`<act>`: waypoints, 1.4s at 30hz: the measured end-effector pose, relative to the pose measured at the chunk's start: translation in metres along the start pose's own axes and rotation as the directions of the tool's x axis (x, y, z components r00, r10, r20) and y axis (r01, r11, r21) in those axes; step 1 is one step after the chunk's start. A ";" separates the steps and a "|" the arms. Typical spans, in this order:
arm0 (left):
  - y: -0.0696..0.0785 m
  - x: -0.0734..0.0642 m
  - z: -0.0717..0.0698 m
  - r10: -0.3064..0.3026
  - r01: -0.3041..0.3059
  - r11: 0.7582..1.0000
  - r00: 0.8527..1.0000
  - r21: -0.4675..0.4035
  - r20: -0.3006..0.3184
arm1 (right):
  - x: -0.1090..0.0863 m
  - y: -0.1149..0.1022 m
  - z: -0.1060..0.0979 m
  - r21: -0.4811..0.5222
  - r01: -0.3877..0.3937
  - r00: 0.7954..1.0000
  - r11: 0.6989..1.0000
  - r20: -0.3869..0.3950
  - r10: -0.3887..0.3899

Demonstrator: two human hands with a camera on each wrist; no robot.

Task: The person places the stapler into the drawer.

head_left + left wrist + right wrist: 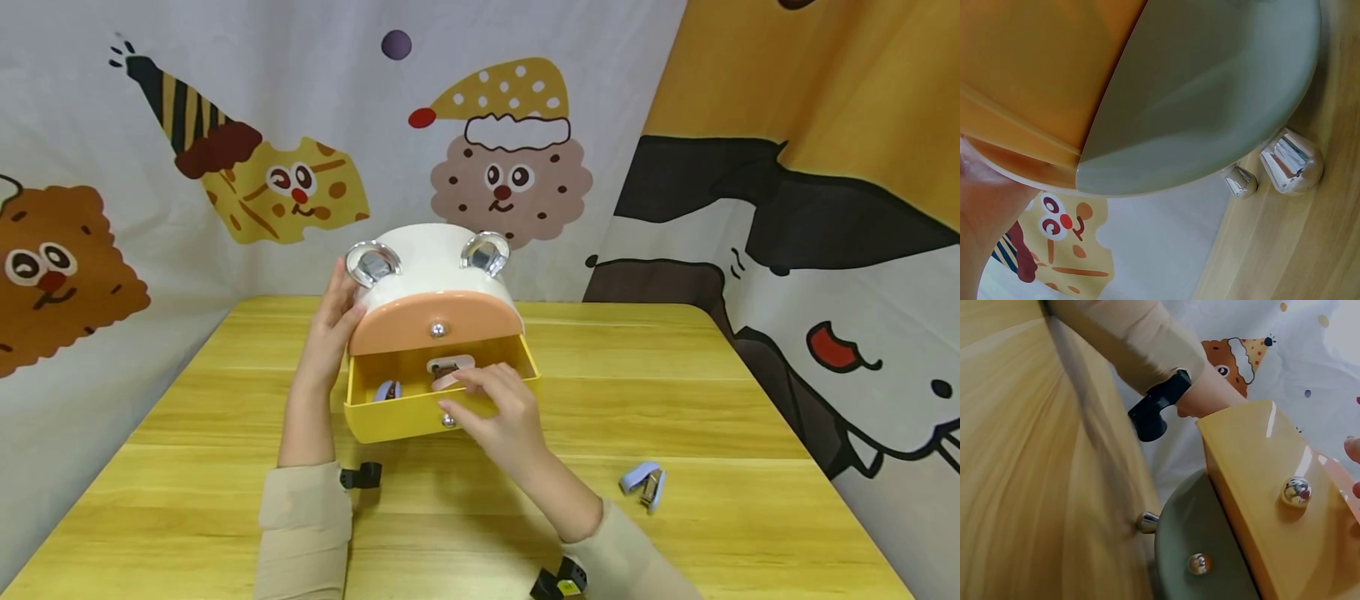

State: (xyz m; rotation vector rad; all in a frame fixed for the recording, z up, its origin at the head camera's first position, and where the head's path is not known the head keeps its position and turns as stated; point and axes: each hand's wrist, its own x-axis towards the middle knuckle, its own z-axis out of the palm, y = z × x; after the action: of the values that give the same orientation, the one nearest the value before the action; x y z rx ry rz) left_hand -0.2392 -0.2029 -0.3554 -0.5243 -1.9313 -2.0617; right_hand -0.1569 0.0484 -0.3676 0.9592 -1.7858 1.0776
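A small rounded drawer box [438, 262] has a white top, two silver ears and a peach upper drawer. Its yellow drawer [397, 421] is pulled out, with a silver knob on the front. My left hand [322, 337] rests against the box's left side. Over the yellow drawer's front rim hangs my right hand [504, 412]; its index finger reaches a pink mini stapler [444, 382] inside, while the thumb stays apart near the rim. A lavender mini stapler [387, 390] lies in the drawer's left part. Below it, the green drawer [1200, 531] is closed.
Another lavender mini stapler [647, 485], spread apart, lies on the wooden table [720, 400] to the right. The box stands on silver feet [1291, 161]. Behind the table hangs a cloth [315, 67] printed with cartoon food. Black camera mounts [362, 476] sit on both wrists.
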 end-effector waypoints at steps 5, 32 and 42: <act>0.001 -0.001 0.000 -0.007 0.007 1.000 1.000 -0.001 0.002 | -0.009 0.001 -0.003 -0.046 0.013 1.000 0.999 0.001 -0.013; 0.002 0.000 0.001 -0.022 0.022 1.000 1.000 0.005 -0.001 | -0.049 0.013 0.013 0.042 -0.086 0.992 0.995 0.100 0.081; 0.002 0.000 0.001 -0.013 0.013 1.000 1.000 0.014 0.000 | -0.050 0.011 0.017 0.109 -0.117 0.991 0.987 0.080 0.109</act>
State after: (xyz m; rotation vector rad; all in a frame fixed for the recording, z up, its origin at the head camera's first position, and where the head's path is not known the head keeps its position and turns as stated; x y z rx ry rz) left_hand -0.2385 -0.2023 -0.3539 -0.5104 -1.9531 -2.0541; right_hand -0.1519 0.0460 -0.4214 0.9865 -1.8743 1.2402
